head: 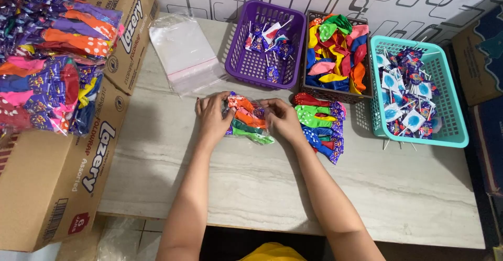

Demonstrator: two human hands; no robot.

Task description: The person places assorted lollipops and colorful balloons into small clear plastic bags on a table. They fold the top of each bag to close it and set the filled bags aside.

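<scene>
A small clear bag [246,118] stuffed with orange, green and purple balloons lies on the pale stone table [251,182]. My left hand [212,115] presses on its left end and my right hand [283,118] grips its right end, so both hold the bag flat between them. Right of my right hand lies a loose row of red, green and blue balloons [319,126] with lollipops.
A stack of empty clear bags [183,54] lies at the back left. A purple basket [267,43] holds a few lollipops, a brown basket [338,54] holds loose balloons, a teal basket [416,90] holds several lollipops. Cardboard boxes [57,182] with filled packs stand at the left.
</scene>
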